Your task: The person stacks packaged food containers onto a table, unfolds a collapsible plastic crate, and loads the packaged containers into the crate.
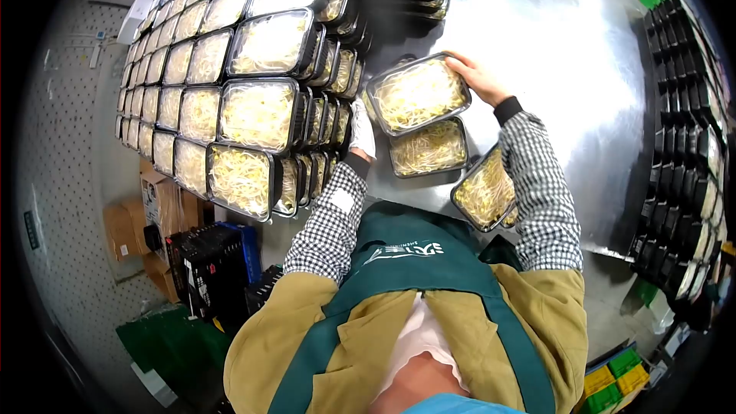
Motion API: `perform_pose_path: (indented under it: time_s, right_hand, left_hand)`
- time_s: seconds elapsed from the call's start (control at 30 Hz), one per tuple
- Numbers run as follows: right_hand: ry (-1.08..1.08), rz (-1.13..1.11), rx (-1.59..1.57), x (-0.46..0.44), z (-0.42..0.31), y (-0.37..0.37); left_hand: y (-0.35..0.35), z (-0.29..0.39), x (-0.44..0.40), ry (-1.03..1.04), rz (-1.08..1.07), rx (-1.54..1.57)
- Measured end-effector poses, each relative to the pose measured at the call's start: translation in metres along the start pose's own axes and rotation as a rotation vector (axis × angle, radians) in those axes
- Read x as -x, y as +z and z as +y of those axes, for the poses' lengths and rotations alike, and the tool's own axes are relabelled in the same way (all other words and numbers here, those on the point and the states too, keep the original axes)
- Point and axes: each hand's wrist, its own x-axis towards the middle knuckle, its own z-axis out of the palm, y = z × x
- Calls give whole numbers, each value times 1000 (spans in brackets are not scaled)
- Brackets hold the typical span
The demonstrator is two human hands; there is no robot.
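Black plastic tray of bean sprouts, clear-lidded, shows at the centre of my remote view, gripped at its far right corner by the right hand, fingers bent over the rim. It overlaps a second sprout tray on the steel table. The white-gloved left hand is just beside the stacked sprout trays; I cannot tell whether its fingers are open or closed.
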Motion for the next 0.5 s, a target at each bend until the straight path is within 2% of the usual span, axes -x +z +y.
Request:
perform_pose_path:
  time_s: [0.03, 0.07, 0.1, 0.17, 0.2, 0.23, 0.27, 0.3, 0.33, 0.37, 0.4, 0.47, 0.5]
  right_hand:
    - [28, -21, 22, -17, 5, 4]
    - [10, -20, 69, -31, 13, 7]
    - [23, 1, 82, -36, 21, 3]
    - [53, 48, 109, -33, 14, 1]
    - [144, 153, 243, -23, 10, -2]
    - [132, 261, 363, -8, 10, -4]
    - [71, 168, 545, 7, 15, -19]
    - [129, 77, 828, 25, 24, -35]
    - [115, -39, 944, 48, 34, -49]
    - [200, -67, 912, 85, 11, -45]
    - [233, -67, 898, 116, 6, -49]
    - [280, -31, 834, 170, -11, -49]
    - [180, -9, 895, 191, 7, -56]
  left_hand:
    - [18, 23, 11, 40, -111, 25]
    - [26, 25, 6, 121, -96, 83]
    - [15, 13, -26, -115, -180, 448]
    - [40, 47, 2, -12, -2, 207]
    - [1, -3, -44, 24, -148, 295]
    - [4, 12, -13, -35, 77, -67]
    - [4, 7, 6, -45, 80, -164]
    - [3, 1, 19, -57, 80, -263]
    - [-5, -13, 26, -97, 13, -411]
    - [-16, -34, 30, -142, -58, -560]
    - [-23, -57, 37, -6, -51, -549]
    - [-34, -73, 39, -45, -86, -424]
    - [-37, -76, 39, -57, -101, -363]
